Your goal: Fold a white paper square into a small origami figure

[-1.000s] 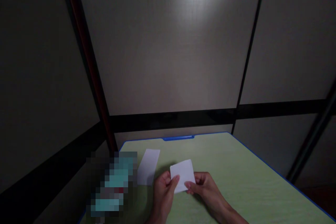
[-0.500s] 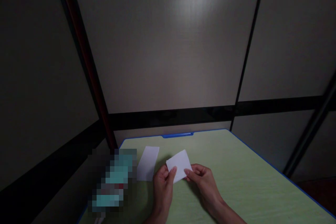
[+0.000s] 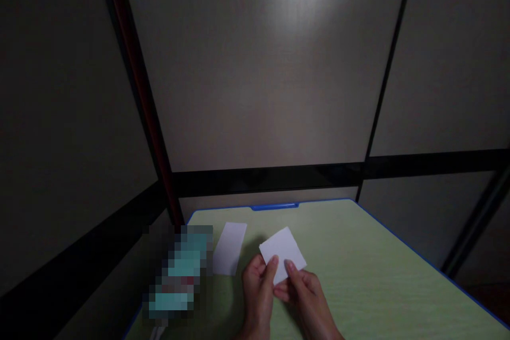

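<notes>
A small white piece of folded paper point(image 3: 283, 251), roughly square and turned at an angle, is held between both hands above the table. My left hand point(image 3: 258, 287) pinches its lower left part, thumb on top and fingers curled beneath. At its lower right, my right hand point(image 3: 305, 289) grips with the thumb lying on the face and the fingers underneath. The two thumbs are close together near the bottom corner. A second white sheet of paper point(image 3: 230, 248), a longer strip, lies flat on the table to the left of my left hand.
The pale green table point(image 3: 382, 271) has a blue edge and a blue handle point(image 3: 275, 206) at its far side. A pixelated teal object point(image 3: 179, 271) with a cable lies at the left edge. Grey panels point(image 3: 263, 74) with black bands stand behind.
My right hand has shifted inward and down, its thumb now nearer the left thumb. The folded paper has turned slightly. The whole view has moved a little.
</notes>
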The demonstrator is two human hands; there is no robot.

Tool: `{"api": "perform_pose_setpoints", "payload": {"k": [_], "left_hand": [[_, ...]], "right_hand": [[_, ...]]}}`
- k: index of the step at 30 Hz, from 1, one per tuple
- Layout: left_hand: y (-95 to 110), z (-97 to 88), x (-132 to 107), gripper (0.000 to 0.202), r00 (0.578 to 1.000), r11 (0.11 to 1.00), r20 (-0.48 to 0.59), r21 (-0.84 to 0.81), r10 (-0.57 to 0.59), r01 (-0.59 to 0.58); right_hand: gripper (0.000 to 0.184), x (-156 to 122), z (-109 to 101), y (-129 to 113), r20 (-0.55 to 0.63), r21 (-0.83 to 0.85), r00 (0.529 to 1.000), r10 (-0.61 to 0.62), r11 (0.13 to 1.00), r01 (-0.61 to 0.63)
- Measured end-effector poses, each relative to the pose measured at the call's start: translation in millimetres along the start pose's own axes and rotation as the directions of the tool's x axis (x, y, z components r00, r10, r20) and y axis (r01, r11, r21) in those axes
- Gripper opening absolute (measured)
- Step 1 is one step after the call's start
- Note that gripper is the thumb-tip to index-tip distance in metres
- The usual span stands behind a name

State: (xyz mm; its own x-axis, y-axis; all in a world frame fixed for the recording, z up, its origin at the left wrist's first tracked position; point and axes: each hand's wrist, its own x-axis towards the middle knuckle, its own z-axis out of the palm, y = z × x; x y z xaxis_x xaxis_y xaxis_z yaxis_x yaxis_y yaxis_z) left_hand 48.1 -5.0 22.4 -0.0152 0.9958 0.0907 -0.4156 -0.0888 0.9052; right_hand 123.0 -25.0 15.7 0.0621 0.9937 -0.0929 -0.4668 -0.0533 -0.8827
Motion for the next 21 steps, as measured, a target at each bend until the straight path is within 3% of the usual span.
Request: {"api": "perform_pose_setpoints", "payload": {"k": [9,18,21], "left_hand": [[-1,3.2,-6,0.021,0.998,0.999,-0.040,-0.015,-0.041,0.040],[-8,-0.7,-5,0.023,0.997,0.998,-0.050,0.043,-0.053,0.055],[-4,-0.9,-4,0.022,0.997,0.997,-0.037,0.043,-0.065,0.066]], "right_hand": [[0.027,1,-3,3,-0.087,-0.097,0.996,0.008,0.995,-0.017],[0.035,3,-8,9,-0.082,-0.082,0.996,0.041,0.995,-0.048],[0.029,-1,-5,4,-0.015,-0.038,0.998,0.059,0.997,-0.060]]}}
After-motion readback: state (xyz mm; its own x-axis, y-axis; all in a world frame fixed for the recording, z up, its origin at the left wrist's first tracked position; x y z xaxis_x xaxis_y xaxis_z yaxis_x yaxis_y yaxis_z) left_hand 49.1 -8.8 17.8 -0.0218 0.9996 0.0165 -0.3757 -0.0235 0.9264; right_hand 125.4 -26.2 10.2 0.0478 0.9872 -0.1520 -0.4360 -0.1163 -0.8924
